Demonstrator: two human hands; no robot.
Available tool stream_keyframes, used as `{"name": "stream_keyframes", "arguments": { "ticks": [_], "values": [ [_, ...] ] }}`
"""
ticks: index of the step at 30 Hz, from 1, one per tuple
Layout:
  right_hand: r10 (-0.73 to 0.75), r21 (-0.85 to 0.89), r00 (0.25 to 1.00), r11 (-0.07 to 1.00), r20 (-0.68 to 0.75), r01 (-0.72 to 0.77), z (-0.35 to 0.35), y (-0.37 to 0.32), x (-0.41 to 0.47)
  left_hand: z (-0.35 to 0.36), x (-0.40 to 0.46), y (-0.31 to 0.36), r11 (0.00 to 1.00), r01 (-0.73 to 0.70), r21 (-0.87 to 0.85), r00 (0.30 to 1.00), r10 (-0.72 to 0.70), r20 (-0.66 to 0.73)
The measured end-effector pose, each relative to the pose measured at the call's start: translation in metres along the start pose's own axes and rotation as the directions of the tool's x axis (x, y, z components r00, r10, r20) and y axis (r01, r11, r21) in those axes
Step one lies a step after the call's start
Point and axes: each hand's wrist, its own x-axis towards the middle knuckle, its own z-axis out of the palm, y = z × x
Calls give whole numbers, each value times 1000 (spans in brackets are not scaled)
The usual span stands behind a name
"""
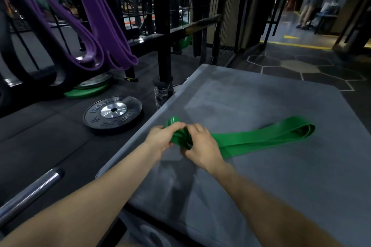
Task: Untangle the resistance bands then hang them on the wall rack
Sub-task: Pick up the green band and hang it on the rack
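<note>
Head view: black plate reads "ROGUE".

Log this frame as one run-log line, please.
phase: untangling | left hand: gripping green band knot | right hand: gripping same knot | band on grey mat | purple bands: hung
</note>
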Motion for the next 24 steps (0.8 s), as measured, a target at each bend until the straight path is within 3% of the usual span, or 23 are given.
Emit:
{"name": "stream_keyframes", "arguments": {
  "ticks": [3,9,15,19,24],
  "values": [
    [93,0,990,996,-103,-93,-12,-1,2,14,-2,19,985,-137,100,990,133,45],
    [278,195,917,954,-286,-229,-48,18,7,65,-3,55,915,-318,249,946,290,143],
    [562,615,753,740,-342,-273,-103,65,9,116,5,66,818,-451,357,872,317,374],
    [629,683,696,677,-346,-273,-133,106,9,137,16,27,766,-481,426,859,316,403],
    [709,737,602,617,-367,-278,-151,166,2,180,28,-25,553,-542,632,837,285,468]
  ]
}}
